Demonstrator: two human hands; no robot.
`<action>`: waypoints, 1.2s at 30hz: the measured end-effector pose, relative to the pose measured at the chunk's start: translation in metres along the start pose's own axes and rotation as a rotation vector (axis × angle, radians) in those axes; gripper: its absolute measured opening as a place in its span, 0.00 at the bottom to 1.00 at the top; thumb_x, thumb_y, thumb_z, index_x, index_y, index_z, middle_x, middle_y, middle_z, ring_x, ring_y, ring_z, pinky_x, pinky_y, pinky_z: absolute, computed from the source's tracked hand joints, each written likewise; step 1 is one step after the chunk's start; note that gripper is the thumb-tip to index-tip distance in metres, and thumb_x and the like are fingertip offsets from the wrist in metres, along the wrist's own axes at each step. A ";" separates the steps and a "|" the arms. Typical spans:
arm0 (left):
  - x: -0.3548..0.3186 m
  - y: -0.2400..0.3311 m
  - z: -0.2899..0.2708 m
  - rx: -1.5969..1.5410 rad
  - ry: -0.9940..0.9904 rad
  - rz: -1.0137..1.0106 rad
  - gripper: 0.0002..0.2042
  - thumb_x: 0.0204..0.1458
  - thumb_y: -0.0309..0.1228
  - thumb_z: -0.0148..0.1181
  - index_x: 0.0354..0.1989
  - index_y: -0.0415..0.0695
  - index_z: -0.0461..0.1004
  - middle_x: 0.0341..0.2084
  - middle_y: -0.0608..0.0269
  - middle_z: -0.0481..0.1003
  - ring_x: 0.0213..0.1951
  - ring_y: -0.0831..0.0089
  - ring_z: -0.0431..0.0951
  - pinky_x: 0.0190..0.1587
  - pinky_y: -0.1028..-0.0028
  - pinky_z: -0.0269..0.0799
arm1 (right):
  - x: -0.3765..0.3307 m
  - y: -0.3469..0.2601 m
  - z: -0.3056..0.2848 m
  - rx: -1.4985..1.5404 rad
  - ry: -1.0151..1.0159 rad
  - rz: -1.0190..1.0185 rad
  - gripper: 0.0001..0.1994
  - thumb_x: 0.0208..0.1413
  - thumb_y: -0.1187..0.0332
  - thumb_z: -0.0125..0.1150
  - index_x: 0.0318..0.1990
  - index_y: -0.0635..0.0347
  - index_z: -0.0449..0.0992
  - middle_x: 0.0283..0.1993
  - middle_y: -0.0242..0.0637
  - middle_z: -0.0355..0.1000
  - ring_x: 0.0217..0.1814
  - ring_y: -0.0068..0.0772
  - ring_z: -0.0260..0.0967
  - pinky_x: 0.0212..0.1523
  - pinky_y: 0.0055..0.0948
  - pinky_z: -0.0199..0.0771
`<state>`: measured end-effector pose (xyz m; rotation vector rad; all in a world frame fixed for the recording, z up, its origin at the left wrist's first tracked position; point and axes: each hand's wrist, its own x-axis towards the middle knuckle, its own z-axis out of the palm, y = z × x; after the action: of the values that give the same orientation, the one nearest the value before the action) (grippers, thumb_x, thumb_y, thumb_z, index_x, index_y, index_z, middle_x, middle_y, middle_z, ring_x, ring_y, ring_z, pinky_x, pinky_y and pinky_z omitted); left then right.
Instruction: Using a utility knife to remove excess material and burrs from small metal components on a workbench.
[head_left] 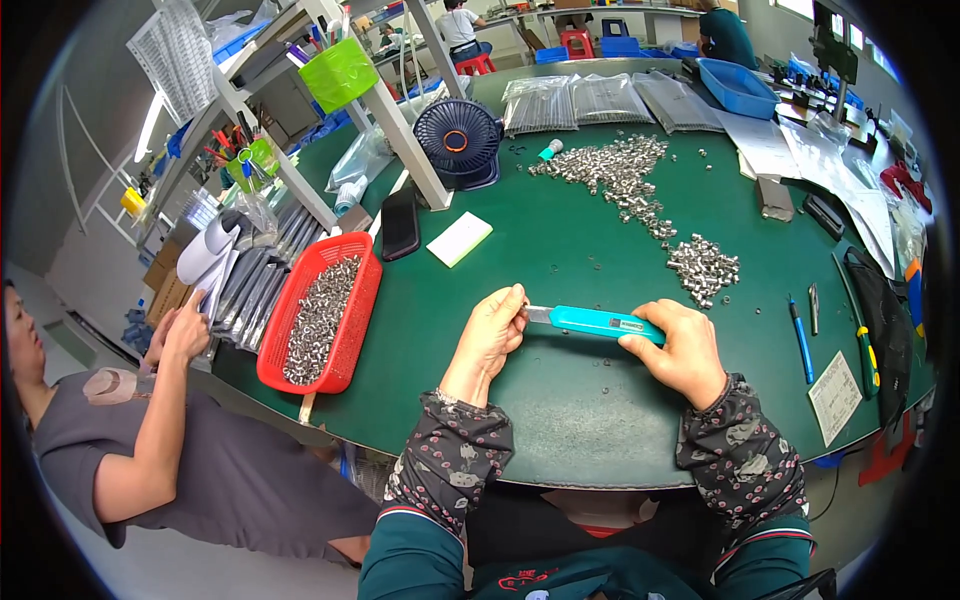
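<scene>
My right hand (pixel 677 345) is closed round the teal handle of a utility knife (pixel 600 322), held level above the green table. Its blade (pixel 539 314) is out and points left to my left hand (pixel 489 335). There my thumb and fingers pinch at the blade's tip; whatever small thing they hold is mostly hidden by the fingertips. Beyond the knife, small silver metal rings lie in a near pile (pixel 703 270) and a larger spread heap (pixel 610 172). A few loose ones are scattered under and around the knife.
At left stands a red basket (pixel 348 345) of small metal parts, near a phone (pixel 400 224), yellow notepad (pixel 460 240) and fan (pixel 457 140). A blue pen (pixel 801 340), paper slip (pixel 834 397) and yellow-green-handled tool (pixel 866 360) lie right. Another person (pixel 190 450) handles papers at left.
</scene>
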<state>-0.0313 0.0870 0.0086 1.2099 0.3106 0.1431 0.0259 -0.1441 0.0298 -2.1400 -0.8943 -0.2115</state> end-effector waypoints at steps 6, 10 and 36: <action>-0.001 0.002 0.001 -0.007 0.003 -0.029 0.14 0.52 0.41 0.48 0.22 0.44 0.64 0.13 0.71 0.61 0.11 0.88 0.52 0.10 0.88 0.43 | 0.000 0.002 0.000 0.009 0.003 -0.014 0.12 0.38 0.61 0.60 0.29 0.58 0.73 0.22 0.38 0.66 0.23 0.41 0.65 0.24 0.34 0.63; 0.000 0.002 -0.005 0.005 -0.063 -0.042 0.15 0.52 0.41 0.47 0.21 0.44 0.64 0.12 0.71 0.60 0.10 0.88 0.52 0.10 0.88 0.44 | 0.000 0.001 -0.001 -0.021 0.017 -0.050 0.12 0.37 0.61 0.61 0.29 0.58 0.73 0.22 0.37 0.66 0.22 0.40 0.65 0.23 0.34 0.63; 0.001 0.003 -0.002 -0.257 -0.152 0.153 0.05 0.50 0.27 0.50 0.34 0.41 0.67 0.24 0.67 0.65 0.17 0.87 0.56 0.12 0.89 0.46 | 0.003 0.006 0.000 0.206 -0.116 0.163 0.14 0.40 0.58 0.59 0.28 0.61 0.73 0.19 0.41 0.68 0.21 0.35 0.67 0.24 0.30 0.64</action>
<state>-0.0306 0.0903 0.0103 0.9826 0.0631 0.2153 0.0320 -0.1453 0.0267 -2.0351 -0.7662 0.0855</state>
